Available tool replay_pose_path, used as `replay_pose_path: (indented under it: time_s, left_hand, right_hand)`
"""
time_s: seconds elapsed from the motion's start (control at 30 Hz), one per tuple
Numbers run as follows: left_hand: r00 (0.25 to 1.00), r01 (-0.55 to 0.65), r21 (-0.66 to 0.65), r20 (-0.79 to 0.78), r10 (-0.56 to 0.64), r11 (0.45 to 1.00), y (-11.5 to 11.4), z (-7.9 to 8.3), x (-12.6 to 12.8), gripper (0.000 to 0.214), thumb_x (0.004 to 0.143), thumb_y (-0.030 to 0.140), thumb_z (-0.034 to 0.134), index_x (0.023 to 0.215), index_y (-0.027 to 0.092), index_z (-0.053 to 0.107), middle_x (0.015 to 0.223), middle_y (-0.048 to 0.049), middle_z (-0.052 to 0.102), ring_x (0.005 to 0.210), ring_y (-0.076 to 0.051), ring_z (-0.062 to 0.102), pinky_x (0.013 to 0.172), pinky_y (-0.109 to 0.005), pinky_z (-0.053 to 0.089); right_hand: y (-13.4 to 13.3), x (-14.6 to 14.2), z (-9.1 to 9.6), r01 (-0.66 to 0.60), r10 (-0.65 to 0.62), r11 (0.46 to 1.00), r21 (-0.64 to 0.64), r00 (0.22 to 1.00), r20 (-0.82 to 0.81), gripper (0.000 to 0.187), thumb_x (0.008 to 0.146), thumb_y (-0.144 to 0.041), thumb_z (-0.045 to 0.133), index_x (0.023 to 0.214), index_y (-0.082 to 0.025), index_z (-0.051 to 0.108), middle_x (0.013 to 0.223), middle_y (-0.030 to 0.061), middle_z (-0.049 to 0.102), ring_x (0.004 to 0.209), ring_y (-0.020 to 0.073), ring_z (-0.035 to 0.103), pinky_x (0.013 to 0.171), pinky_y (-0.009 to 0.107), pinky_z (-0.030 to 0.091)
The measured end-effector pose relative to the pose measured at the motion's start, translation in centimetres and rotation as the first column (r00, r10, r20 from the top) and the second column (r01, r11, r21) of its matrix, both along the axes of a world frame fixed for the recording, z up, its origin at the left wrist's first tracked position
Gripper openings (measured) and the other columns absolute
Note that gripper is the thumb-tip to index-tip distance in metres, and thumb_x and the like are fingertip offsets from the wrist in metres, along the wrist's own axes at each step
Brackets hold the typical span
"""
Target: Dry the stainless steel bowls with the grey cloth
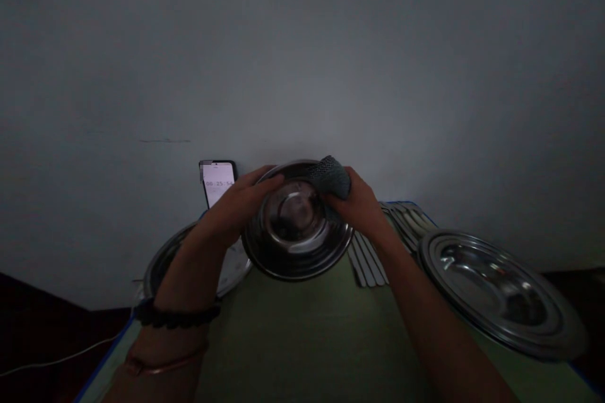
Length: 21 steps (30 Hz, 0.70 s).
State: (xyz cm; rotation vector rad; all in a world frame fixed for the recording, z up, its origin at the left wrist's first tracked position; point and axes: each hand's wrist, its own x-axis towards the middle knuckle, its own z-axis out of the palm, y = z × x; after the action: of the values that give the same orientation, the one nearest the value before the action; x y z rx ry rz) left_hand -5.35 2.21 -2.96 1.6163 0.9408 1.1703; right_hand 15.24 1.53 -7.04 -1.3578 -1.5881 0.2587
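A shiny metal bowl (297, 220) is held up above the table, its round base or inside facing me; I cannot tell which. My left hand (241, 201) grips its left rim, thumb lying over the near face. At the upper right of the bowl, my right hand (357, 201) is closed on a grey patterned cloth (333, 177), which is pressed against the rim. Part of the cloth and the right fingertips are hidden behind the folds and the bowl.
Metal plates (501, 289) are stacked at the right edge of the green table (307, 340). Several flat-handled utensils (368, 261) lie behind my right forearm. Left, another metal vessel (165, 252) sits partly behind my left arm. A phone (218, 179) showing a timer leans on the wall.
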Motion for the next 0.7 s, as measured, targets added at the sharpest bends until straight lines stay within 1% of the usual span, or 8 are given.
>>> replay_pose_path:
  time_s: [0.07,0.17,0.23,0.3,0.43,0.5,0.6,0.7]
  left_hand:
    - [0.999,0.041,-0.017,-0.012,-0.041,0.999,0.1,-0.2,0.2,0.025,0.077,0.037,0.066,0.097,0.023,0.074,0.087,-0.0067,0.074,0.086,-0.024,0.067,0.083,-0.039,0.051]
    - [0.989,0.138,-0.005,-0.062,-0.138,0.99,0.0,-0.2,0.3,0.025,0.078,0.035,0.065,0.097,0.022,0.074,0.092,-0.0071,0.074,0.089,-0.024,0.067,0.087,-0.039,0.05]
    - [0.978,0.178,0.006,-0.111,-0.176,0.984,-0.1,-0.2,0.4,0.027,0.08,0.035,0.063,0.101,0.022,0.073,0.099,-0.0073,0.073,0.093,-0.025,0.066,0.09,-0.04,0.049]
    - [0.972,0.181,0.017,-0.157,-0.176,0.983,-0.2,-0.1,0.6,0.028,0.081,0.036,0.061,0.102,0.022,0.073,0.1,-0.0073,0.073,0.094,-0.025,0.065,0.09,-0.041,0.048]
    - [0.976,0.16,0.014,-0.151,-0.156,0.987,-0.3,-0.1,0.8,0.027,0.08,0.037,0.062,0.098,0.022,0.074,0.091,-0.0074,0.073,0.086,-0.025,0.066,0.085,-0.041,0.05]
    - [0.984,0.143,-0.008,-0.107,-0.143,0.99,-0.4,0.1,0.7,0.027,0.078,0.038,0.064,0.096,0.021,0.075,0.086,-0.0076,0.074,0.081,-0.024,0.067,0.08,-0.039,0.052]
    - [0.999,0.048,-0.013,-0.012,-0.048,0.999,-0.4,0.5,0.5,0.029,0.075,0.039,0.067,0.096,0.02,0.075,0.08,-0.0078,0.073,0.075,-0.024,0.067,0.075,-0.039,0.054]
    - [0.996,-0.049,0.017,0.081,0.048,0.999,-0.2,0.6,0.3,0.031,0.076,0.039,0.068,0.099,0.019,0.073,0.082,-0.0072,0.073,0.078,-0.025,0.068,0.076,-0.039,0.054]
  right_hand:
    - [-0.5,-0.5,0.4,-0.072,0.07,0.997,0.034,0.997,0.041,0.054,0.072,-0.034,0.066,0.121,-0.018,0.051,0.113,0.0121,0.065,0.1,0.0257,0.061,0.082,0.036,0.046]
    - [-0.8,-0.9,0.7,-0.157,0.153,0.987,0.022,0.982,0.114,0.035,0.079,-0.035,0.06,0.111,-0.02,0.057,0.105,0.009,0.068,0.093,0.0217,0.062,0.079,0.033,0.045]
    - [-0.7,-1.0,0.7,-0.105,0.105,0.994,-0.014,0.977,0.185,0.022,0.081,-0.036,0.059,0.095,-0.019,0.063,0.086,0.0067,0.069,0.078,0.0202,0.062,0.069,0.031,0.044]
    - [-0.6,-1.0,0.7,0.008,-0.004,1.0,-0.017,0.968,0.25,0.019,0.078,-0.037,0.062,0.082,-0.019,0.063,0.073,0.0056,0.067,0.068,0.0191,0.059,0.062,0.03,0.04]
    - [-0.1,-1.1,0.6,0.131,-0.13,0.991,0.015,0.953,0.272,0.023,0.073,-0.041,0.068,0.073,-0.019,0.065,0.068,0.0066,0.066,0.063,0.0183,0.057,0.057,0.029,0.036]
    - [0.2,-1.1,0.2,0.141,-0.14,0.99,0.013,0.969,0.201,0.026,0.073,-0.044,0.067,0.073,-0.018,0.066,0.069,0.0067,0.067,0.063,0.018,0.058,0.057,0.028,0.037]
    - [0.9,-1.0,-0.9,0.138,-0.139,0.99,-0.034,0.99,-0.031,0.031,0.073,-0.048,0.065,0.072,-0.017,0.067,0.068,0.0048,0.068,0.063,0.0173,0.059,0.057,0.028,0.039]
    - [1.7,-1.4,-2.3,0.073,-0.119,0.988,-0.135,0.917,-0.38,0.036,0.067,-0.051,0.068,0.073,-0.015,0.067,0.069,0.0048,0.069,0.064,0.0187,0.061,0.055,0.028,0.043]
